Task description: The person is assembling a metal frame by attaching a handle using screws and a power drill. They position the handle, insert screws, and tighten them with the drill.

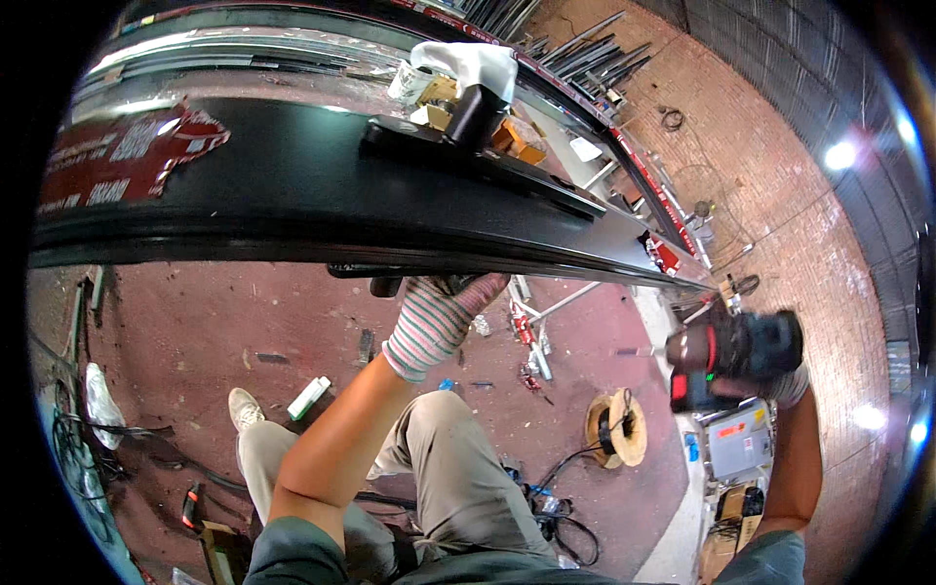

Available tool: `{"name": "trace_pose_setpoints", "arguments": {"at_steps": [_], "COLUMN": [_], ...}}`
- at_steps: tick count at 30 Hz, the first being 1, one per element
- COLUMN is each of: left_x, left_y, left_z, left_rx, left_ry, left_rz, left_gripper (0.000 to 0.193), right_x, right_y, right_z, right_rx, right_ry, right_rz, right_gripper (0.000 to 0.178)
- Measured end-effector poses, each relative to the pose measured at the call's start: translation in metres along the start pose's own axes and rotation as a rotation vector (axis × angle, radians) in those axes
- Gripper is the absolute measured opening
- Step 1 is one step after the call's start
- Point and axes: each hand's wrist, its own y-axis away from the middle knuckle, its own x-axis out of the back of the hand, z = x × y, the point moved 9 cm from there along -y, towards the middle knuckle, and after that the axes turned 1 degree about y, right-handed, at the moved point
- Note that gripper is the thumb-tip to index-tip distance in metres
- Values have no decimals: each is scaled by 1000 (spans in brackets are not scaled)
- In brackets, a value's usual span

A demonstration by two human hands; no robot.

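Note:
A black metal door frame profile [292,185] runs across in front of me, with torn red protective film [127,156] at its left end. On its upper face sits a long black handle plate [536,180]. From that plate rises a door handle [473,73] wrapped in white. My left hand [434,322], in a striped glove, is closed at the underside against a lower black plate [356,271]; its fingertips are partly hidden. To the right, my gloved right hand [790,385] grips a black cordless drill [746,351], blurred, its bit pointing left, apart from the profile.
A wooden cable spool [616,429] and tangled black cables [575,531] lie on the red floor. Nearby stand a grey case [741,444] and cardboard boxes [736,517]. A red-handled tool [191,507] lies at lower left. Long metal bars [585,58] are piled at the back.

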Motion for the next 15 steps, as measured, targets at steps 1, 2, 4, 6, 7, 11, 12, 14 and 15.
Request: {"name": "trace_pose_setpoints", "arguments": {"at_steps": [1, 2, 4, 6, 7, 11, 12, 14, 15], "left_x": [-5, -6, -3, -3, -1, 1, 7, 7, 14], "left_y": [1, 1, 0, 1, 2, 6, 6, 8, 13], "left_z": [1, -1, -11, -17, -16, -13, -26, -31, -21], "left_rx": [38, 36, 21, 37, 52, 60, 129, 146, 94], "left_ry": [0, 82, 88, 74, 36, 25, 102, 113, 4], "left_rz": [-3, 0, -27, -41, -34, -43, -10, -13, -29], "left_gripper": [37, 34, 32, 31, 30, 27, 23, 21, 22], "right_x": [-21, -46, -111, -161, -178, -372, -420, -496, -523], "right_y": [19, 34, 47, 51, 39, 63, 62, 59, 43], "right_z": [10, 18, 27, 27, 13, 43, 43, 48, 40], "right_rx": [-59, -94, -305, -402, -391, -679, -682, -607, -487], "right_ry": [-148, -273, -654, -691, -650, -1144, -1226, -1218, -1159], "right_rz": [-16, -19, -25, -32, -23, -167, -151, -60, -1], "right_gripper": [65, 62, 60, 61, 62, 49, 49, 53, 55]}}
